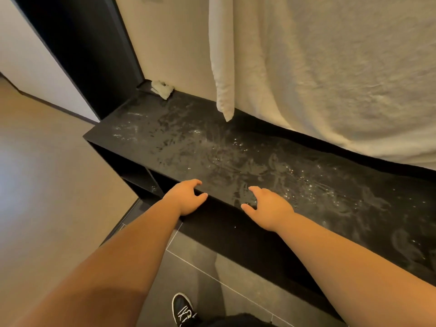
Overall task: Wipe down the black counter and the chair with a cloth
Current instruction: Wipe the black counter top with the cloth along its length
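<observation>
Head view.
- Black counter [188, 142]: long, low, top streaked with wet smears and droplets.
- Cloth [162, 88]: small, white, crumpled, in the counter's far left corner against the wall, well apart from both hands.
- Left hand [186, 197]: at the counter's front edge, fingers loosely curved, holding nothing.
- Right hand [269, 206]: over the counter top near the front edge, fingers spread, empty; whether it touches the surface cannot be told.
- White curtain [330, 79]: hangs along the counter's back, one fold dropping right of the cloth.
- Dark panel [77, 43]: upright, left of the cloth.
- Black shoe [182, 309]: on grey floor tiles below.
</observation>
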Demonstrator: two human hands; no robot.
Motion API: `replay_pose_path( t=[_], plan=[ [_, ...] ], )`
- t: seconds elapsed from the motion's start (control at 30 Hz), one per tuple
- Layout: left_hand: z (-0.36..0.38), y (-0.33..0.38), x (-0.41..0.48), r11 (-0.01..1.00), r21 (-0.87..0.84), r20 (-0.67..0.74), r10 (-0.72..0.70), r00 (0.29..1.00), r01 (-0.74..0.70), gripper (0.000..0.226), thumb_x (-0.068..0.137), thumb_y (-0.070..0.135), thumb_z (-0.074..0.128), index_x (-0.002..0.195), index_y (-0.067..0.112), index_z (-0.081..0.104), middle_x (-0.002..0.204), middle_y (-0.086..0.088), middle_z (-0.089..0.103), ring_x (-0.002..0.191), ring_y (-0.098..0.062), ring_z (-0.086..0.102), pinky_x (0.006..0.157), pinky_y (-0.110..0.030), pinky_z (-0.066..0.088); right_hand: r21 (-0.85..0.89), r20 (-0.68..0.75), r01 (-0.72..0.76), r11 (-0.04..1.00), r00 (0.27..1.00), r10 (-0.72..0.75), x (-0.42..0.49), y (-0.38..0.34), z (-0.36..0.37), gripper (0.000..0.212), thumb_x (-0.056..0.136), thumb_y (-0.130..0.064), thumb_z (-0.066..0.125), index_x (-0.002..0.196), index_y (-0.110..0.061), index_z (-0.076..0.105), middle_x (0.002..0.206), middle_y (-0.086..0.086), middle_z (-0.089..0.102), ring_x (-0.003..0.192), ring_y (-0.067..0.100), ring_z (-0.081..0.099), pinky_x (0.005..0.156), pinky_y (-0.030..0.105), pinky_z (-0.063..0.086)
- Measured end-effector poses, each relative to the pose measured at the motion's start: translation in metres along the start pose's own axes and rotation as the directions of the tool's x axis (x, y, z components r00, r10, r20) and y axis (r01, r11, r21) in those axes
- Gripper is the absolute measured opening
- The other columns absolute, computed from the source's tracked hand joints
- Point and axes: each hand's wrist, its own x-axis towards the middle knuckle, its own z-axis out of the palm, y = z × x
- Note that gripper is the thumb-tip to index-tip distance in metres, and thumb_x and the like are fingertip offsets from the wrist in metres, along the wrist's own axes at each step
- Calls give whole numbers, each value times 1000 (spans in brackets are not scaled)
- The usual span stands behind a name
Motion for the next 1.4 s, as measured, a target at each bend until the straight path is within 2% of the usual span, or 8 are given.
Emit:
replay_pose_path(
  t=[0.1,0.3,0.43,0.6,0.77,0.87,1.2,1.4],
  plan=[
    [-11,-37,5,999,-34,-7,-22,1000,22,67,101,54,61,159,26,44,155,-2,54,136,-23,56,112,-38,46,-8,18,-4,1000,1000,4,23,-33,9,75,100,-64,49,162,-27,27,149,2,50,128,24,56,100,40,51],
    [-43,-115,20,996,-51,1,-78,997,78,66,103,53,58,160,24,42,154,-2,55,133,-24,59,109,-36,47,11,22,15,1000,1000,-15,73,-103,31,73,100,-65,49,160,-28,30,150,1,51,131,24,54,104,41,50],
    [-65,-166,28,989,-92,-3,-114,993,113,66,102,52,59,159,23,43,148,-3,60,128,-23,62,108,-37,49,12,41,8,1000,999,-8,106,-147,45,71,100,-64,48,158,-27,32,146,1,53,127,22,56,101,40,51],
    [-95,-222,32,982,-131,-25,-141,990,137,65,102,48,61,158,20,44,154,-5,55,135,-27,58,115,-44,47,43,27,5,999,1000,-6,145,-202,58,68,100,-62,50,157,-28,35,144,1,56,127,23,57,99,40,53],
    [-128,-266,33,981,-115,-58,-162,985,154,63,104,45,59,158,18,44,152,-6,56,132,-27,59,110,-37,46,35,37,64,997,997,-66,180,-257,69,66,101,-62,49,156,-28,36,146,0,55,128,23,57,99,40,53],
    [-144,-292,39,977,-115,-88,-191,978,180,61,104,46,58,157,19,46,154,-5,55,136,-26,57,113,-38,44,24,52,105,994,993,-106,201,-283,70,65,102,-60,49,157,-28,36,148,0,54,128,22,58,97,37,50],
    [-188,-323,108,967,-117,-117,-239,964,226,58,104,44,59,156,19,49,151,-5,58,135,-25,57,111,-38,45,53,55,169,984,984,-172,300,-324,63,56,102,-59,50,147,-27,46,134,-3,59,108,17,62,86,38,58],
    [-222,-327,160,963,-121,-97,-252,963,240,56,102,46,60,152,21,53,147,-3,62,128,-23,62,108,-38,49,52,81,196,979,976,-200,370,-338,46,55,101,-61,48,146,-28,47,131,-3,60,96,15,64,82,40,59]
  ],
)
